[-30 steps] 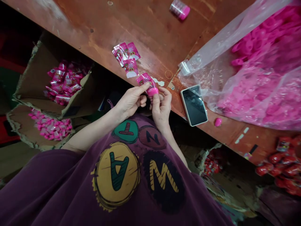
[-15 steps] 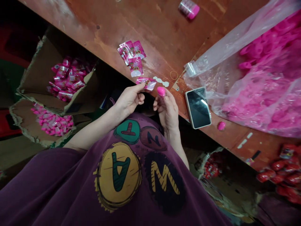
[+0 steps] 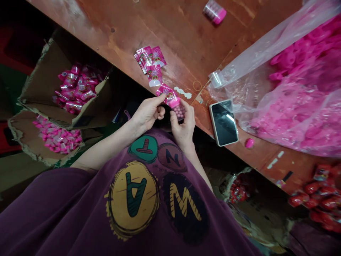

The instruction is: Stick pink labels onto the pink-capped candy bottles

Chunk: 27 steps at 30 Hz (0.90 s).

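My left hand (image 3: pixel 146 114) pinches a small pink printed sachet (image 3: pixel 166 93) at the edge of the brown table (image 3: pixel 165 32). My right hand (image 3: pixel 181 125) holds a small clear tube of pink beads with a pink cap (image 3: pixel 178 107), its cap end touching the mouth of the sachet. Both hands are closed on what they hold, close together just above my purple shirt. A short pile of the same pink sachets (image 3: pixel 150 62) lies on the table beyond my hands.
A phone (image 3: pixel 223 121) lies right of my hands, a loose pink cap (image 3: pixel 249 143) beside it. A big clear bag of pink caps (image 3: pixel 293 81) fills the right. Another capped tube (image 3: pixel 214 10) lies far back. Torn cardboard boxes (image 3: pixel 39 92) of wrapped pink packets stand left; red packets (image 3: pixel 319 195) at lower right.
Half a second ago the hands were apart, the capped tube upright in my right fingers. Now they have come together and the tube's cap end meets the sachet.
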Tool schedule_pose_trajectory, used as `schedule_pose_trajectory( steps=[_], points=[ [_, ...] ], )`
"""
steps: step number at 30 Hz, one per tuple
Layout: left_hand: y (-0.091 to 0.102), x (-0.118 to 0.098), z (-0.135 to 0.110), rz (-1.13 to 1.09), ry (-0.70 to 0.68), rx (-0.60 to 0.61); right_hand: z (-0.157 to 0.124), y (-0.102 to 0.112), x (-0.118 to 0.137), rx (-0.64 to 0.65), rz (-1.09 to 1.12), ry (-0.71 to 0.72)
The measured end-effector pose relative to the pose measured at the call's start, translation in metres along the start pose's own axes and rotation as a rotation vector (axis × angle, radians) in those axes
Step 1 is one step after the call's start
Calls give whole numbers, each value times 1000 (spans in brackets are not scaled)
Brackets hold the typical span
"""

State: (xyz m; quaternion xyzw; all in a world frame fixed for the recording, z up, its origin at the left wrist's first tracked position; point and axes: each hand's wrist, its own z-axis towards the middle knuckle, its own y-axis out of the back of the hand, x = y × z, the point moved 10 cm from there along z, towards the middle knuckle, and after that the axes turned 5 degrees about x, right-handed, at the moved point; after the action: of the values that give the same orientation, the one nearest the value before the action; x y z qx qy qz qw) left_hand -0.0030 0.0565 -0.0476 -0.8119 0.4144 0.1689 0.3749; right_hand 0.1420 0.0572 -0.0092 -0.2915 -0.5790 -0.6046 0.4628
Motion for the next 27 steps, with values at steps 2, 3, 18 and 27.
schedule_pose_trajectory(
  steps=[2, 3, 18, 27],
  points=[
    [-2, 1, 0, 17, -6, 28, -3, -5, -5, 19, 28, -24],
    [-4, 1, 0, 29, -11, 50, -4, -8, -8, 32, 41, -41],
    [-22, 13, 4, 109, 78, 304, -14, -26, -25, 148, 299, -179],
    [-20, 24, 3, 82, 102, 291, -17, -30, -28, 186, 363, -229]
  ],
)
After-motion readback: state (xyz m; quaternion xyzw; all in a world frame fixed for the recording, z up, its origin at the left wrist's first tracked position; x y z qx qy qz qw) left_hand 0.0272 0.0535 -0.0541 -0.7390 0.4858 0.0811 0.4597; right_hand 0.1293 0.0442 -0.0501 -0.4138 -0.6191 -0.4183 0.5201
